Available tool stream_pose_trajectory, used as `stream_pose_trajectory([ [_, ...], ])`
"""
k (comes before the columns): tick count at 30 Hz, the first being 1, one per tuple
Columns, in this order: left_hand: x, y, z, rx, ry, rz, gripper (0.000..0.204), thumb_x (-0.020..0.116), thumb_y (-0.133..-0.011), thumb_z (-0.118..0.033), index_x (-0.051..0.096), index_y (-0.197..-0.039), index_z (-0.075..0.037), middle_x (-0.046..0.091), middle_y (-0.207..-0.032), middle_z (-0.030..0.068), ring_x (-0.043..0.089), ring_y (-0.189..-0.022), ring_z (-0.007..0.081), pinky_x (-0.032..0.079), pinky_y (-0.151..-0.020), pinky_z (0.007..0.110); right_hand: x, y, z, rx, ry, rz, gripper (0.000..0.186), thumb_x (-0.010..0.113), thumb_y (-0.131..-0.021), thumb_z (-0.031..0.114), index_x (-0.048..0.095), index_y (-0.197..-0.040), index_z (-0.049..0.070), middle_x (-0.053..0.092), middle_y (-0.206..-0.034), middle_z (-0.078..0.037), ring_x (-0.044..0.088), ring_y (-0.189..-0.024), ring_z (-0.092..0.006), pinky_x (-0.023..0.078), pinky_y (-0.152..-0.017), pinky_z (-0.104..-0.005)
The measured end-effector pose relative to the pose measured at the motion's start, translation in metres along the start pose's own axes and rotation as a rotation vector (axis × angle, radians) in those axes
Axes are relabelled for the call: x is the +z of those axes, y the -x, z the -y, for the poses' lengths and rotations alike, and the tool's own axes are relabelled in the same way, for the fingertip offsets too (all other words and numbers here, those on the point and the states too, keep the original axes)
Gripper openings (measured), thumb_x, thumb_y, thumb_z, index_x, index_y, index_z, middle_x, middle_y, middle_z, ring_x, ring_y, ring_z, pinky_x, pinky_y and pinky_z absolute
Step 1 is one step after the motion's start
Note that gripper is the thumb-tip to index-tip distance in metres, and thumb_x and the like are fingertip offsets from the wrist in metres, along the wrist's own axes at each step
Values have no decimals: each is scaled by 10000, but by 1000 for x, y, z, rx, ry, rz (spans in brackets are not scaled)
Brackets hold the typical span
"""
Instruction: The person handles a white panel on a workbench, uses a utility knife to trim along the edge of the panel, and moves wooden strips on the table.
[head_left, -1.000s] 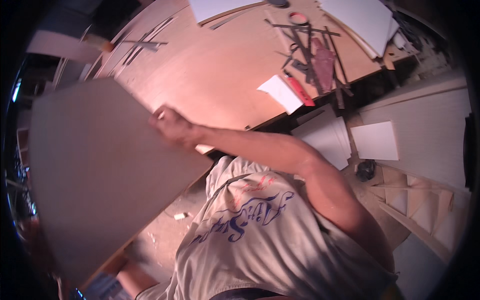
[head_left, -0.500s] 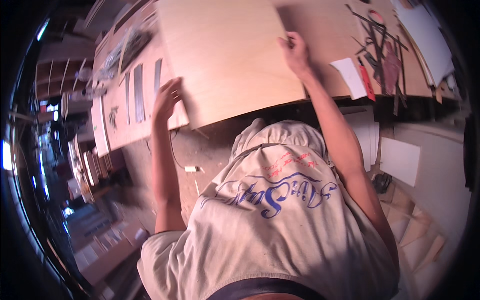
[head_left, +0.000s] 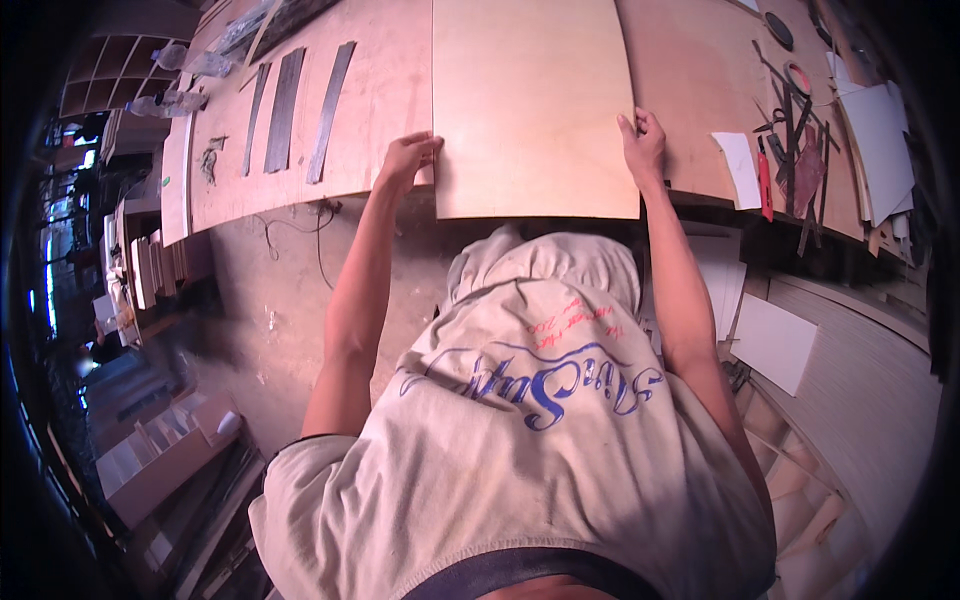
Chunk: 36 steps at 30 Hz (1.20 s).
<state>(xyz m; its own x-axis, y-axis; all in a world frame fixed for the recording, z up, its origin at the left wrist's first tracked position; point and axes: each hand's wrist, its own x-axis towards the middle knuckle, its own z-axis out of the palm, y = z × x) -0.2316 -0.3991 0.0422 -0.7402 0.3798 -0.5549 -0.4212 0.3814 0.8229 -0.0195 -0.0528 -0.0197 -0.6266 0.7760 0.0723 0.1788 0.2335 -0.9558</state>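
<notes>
A pale, smooth plywood panel (head_left: 535, 110) lies between my hands, its near edge jutting past the front of the wooden worktable (head_left: 385, 110). My left hand (head_left: 408, 162) is closed at the panel's left edge, the fingertips meeting that edge near the front corner. On the opposite side my right hand (head_left: 645, 148) grips the right edge, thumb over the top and some fingers hidden beneath. To the left, several dark grey strips (head_left: 285, 110) lie flat on the table.
Right on the table are a red cutter knife (head_left: 764, 182), a white sheet (head_left: 735, 168), a tape roll (head_left: 797, 78) and jumbled dark strips (head_left: 803, 160). Clear plastic bottles (head_left: 205, 62) lie far left. A thin cable (head_left: 320, 235) hangs below the front edge.
The panel has turned from a slant to nearly square with my body. My left hand has come in against its left edge; my right hand keeps its hold. The whole view has shifted.
</notes>
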Motion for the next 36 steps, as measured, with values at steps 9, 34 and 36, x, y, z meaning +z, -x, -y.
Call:
stream_pose_trajectory([
  [9,2,3,-3,61,-264,8,561,713,-869,-284,563,-1262,88,640,-1174,179,624,-1030,220,493,-900,319,-1,-1,19,44,369,-8,379,666,-898,280,581,-1177,37,646,-1070,-194,623,-1001,-294,496,-862,-386],
  [34,236,146,-10,92,-50,349,235,653,-930,-175,628,-1091,-6,647,-988,23,575,-895,101,448,-791,249,-316,-62,-43,418,874,-295,466,678,-842,204,536,-1276,111,611,-1184,-173,564,-1150,-367,456,-965,-474],
  [36,247,138,-15,137,-26,286,246,652,-931,-175,622,-1106,-5,655,-1008,31,587,-922,106,450,-805,253,-321,-64,-45,307,809,-327,351,613,-862,130,573,-1205,66,628,-1129,-194,584,-1105,-378,468,-922,-460],
])
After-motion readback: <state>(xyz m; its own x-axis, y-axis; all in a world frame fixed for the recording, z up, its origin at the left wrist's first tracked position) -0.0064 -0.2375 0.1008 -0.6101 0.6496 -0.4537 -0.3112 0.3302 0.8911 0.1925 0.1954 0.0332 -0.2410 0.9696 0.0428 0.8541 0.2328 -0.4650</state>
